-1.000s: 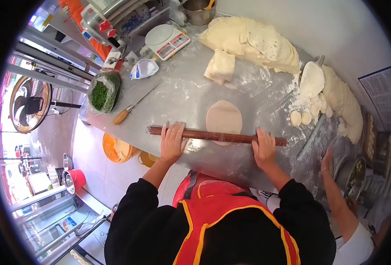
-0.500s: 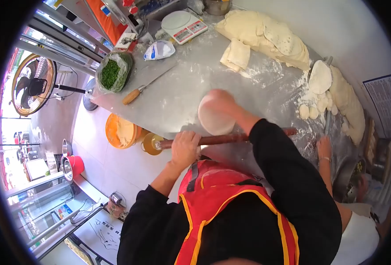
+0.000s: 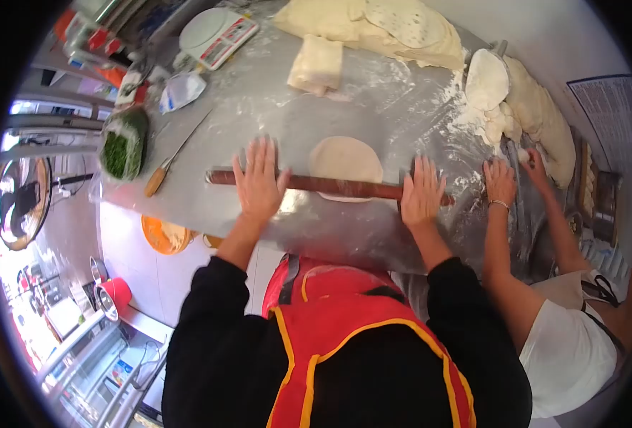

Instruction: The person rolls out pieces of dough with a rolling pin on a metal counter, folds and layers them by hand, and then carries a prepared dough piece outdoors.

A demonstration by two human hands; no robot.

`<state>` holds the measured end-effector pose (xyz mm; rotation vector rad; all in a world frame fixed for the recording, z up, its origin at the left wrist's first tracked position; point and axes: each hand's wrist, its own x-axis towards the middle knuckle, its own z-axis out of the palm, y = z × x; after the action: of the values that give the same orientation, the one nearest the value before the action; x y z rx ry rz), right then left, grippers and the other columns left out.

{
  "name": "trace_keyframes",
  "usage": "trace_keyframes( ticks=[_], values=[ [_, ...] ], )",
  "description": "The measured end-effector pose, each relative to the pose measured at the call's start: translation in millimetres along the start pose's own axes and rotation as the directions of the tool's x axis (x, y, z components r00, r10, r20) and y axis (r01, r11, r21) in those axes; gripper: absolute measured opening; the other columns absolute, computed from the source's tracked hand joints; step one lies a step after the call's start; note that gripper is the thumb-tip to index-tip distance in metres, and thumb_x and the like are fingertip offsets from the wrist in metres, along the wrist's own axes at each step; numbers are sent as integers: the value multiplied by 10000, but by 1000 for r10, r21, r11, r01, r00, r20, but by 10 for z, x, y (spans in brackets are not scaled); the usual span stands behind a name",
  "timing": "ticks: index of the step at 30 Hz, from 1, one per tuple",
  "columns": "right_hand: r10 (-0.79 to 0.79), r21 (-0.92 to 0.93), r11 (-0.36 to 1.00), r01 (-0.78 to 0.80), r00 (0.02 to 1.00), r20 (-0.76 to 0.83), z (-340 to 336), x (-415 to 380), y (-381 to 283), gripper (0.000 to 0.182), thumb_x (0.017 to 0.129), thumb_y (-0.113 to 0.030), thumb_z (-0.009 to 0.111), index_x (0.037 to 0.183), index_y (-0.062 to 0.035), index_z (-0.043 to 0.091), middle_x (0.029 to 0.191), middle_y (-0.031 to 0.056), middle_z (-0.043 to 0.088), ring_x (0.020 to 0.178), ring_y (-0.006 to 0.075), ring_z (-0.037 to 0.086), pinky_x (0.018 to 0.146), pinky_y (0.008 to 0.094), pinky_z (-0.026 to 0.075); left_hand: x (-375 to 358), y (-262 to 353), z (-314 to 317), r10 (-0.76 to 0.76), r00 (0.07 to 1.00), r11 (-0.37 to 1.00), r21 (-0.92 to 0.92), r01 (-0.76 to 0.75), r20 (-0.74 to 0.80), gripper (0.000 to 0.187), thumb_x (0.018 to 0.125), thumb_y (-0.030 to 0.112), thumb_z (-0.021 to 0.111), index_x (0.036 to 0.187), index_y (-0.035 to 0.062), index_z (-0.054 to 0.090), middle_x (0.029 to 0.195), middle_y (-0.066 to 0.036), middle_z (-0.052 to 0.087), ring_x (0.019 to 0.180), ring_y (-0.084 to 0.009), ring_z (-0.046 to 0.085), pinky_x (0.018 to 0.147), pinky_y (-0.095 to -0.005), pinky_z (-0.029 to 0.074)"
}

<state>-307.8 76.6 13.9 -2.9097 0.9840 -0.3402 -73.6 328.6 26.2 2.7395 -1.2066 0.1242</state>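
A dark red-brown rolling pin [image 3: 337, 185] lies across a round, flat sheet of dough [image 3: 346, 157] on the metal worktop. My left hand [image 3: 260, 184] rests flat on the pin near its left end, fingers stretched out and thumb apart. Toward the other end, my right hand [image 3: 423, 192] lies over the pin in the same way, with its fingers pointing away from me. Neither hand wraps round the wood. The pin covers the near part of the dough disc.
Beyond lie a folded dough piece [image 3: 317, 64] and a large dough mass [image 3: 380, 28]. At left are a wooden-handled pointed tool [image 3: 157, 180], a bag of chopped greens [image 3: 123, 146] and a scale [image 3: 218, 36]. At right, a co-worker's hands [image 3: 500, 182] are near floured dough [image 3: 498, 121].
My right hand has left the dough disc and come onto the rolling pin. My left hand now lies flat on it, and the pin sits over the disc's near part. The view has shifted.
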Motion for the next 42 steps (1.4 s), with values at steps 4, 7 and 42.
trace_keyframes(
  ticks=[4,7,42],
  values=[
    [73,-42,996,-79,989,-130,210,1120,163,548,980,-340,456,1452,-78,363,1480,142,398,1395,304,324,1141,569,171,1256,4,168,2,997,998,68,3,-72,679,942,459,501,1492,108,315,1562,-95,285,1458,-285,208,1165,-543,124],
    [21,-41,999,-28,986,-168,239,1246,190,577,976,-340,465,1476,-90,323,1500,139,372,1407,304,304,1146,568,167,1677,-35,296,55,986,994,98,-40,-157,659,961,452,468,1498,108,299,1572,-90,261,1469,-266,179,1178,-522,107],
    [-575,328,815,477,739,351,864,1350,-1481,305,652,-333,715,809,-71,709,831,180,671,837,356,641,762,463,496,-927,-192,-576,206,966,925,-354,-140,154,327,650,147,700,946,71,583,930,-106,549,918,-303,573,776,-413,500]
  ],
)
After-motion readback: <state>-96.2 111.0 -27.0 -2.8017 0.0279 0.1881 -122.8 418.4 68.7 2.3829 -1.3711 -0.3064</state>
